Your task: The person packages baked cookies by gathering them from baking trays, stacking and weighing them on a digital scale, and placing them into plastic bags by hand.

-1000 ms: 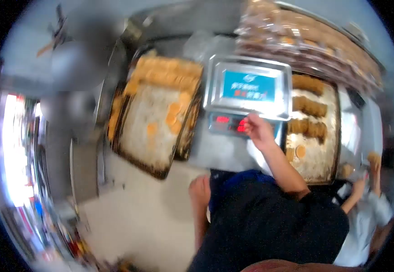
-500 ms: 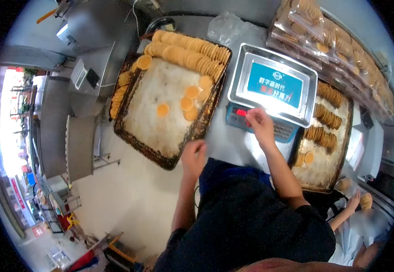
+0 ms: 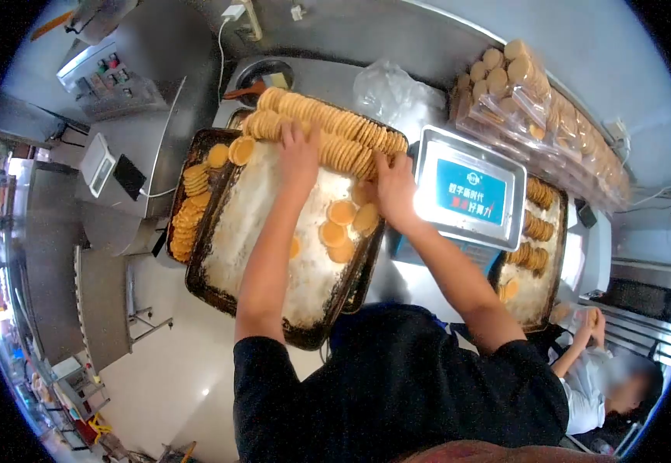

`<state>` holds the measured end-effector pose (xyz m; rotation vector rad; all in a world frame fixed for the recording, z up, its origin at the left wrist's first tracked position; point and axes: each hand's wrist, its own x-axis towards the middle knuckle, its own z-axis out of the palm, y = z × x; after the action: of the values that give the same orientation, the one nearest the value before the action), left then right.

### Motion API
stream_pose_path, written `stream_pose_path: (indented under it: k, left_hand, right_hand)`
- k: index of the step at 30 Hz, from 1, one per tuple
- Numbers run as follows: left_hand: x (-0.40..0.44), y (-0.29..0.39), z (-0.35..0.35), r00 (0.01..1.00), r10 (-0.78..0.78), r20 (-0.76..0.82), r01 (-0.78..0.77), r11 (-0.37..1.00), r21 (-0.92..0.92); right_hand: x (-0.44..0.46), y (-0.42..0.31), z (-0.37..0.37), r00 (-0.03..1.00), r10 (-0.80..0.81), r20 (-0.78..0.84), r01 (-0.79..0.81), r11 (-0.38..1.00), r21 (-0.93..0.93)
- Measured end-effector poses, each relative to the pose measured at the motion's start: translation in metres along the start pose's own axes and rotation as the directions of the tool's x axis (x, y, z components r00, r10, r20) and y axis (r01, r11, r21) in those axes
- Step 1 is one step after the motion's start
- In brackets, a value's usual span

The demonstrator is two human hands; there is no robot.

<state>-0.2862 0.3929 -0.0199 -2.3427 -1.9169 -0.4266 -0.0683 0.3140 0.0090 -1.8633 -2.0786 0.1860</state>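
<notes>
Two long rows of round cookies lie along the far side of a dark-rimmed baking tray. My left hand rests with its fingers on the nearer row, around its middle. At that row's right end, my right hand has its fingers curled against the last cookies. Both hands are closed on the row, one at each side of a stretch of it. Several loose cookies lie flat on the tray below my right hand. The scale with its steel pan stands just right of my right hand.
A second tray of cookie rows lies right of the scale. Bagged cookies are piled at the back right, and a clear plastic bag lies behind the tray. Another tray shows at the left. A person is at the lower right.
My right hand has left the front of the scale and moved to the row's right end. My left hand has gone from the tray's near edge up onto the cookie row.
</notes>
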Motion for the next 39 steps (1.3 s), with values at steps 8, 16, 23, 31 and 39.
stream_pose_path:
  k: [8, 16, 23, 31, 39]
  left_hand:
    - [-0.041, -0.013, -0.041, 0.982, -0.085, 0.168, 0.123, 0.966, -0.228]
    - [-0.038, -0.016, -0.038, 0.988, -0.042, 0.146, 0.057, 0.994, -0.094]
    - [-0.050, 0.023, -0.017, 0.989, -0.106, -0.100, 0.130, 0.954, 0.270]
    - [-0.108, 0.039, 0.009, 0.904, -0.394, 0.169, 0.386, 0.919, 0.076]
    - [-0.125, 0.040, -0.019, 0.899, -0.437, 0.019, 0.435, 0.898, 0.067]
  right_hand:
    - [0.011, -0.003, -0.006, 0.995, -0.063, 0.078, 0.060, 0.997, 0.042]
    - [0.025, -0.006, 0.021, 0.993, -0.053, 0.102, 0.061, 0.995, -0.078]
    - [0.025, -0.013, 0.006, 0.985, -0.053, 0.167, 0.063, 0.996, -0.057]
    - [0.020, 0.005, 0.019, 0.926, -0.320, 0.202, 0.308, 0.947, 0.087]
    - [0.035, -0.029, 0.011, 0.842, -0.424, 0.333, 0.382, 0.905, 0.188]
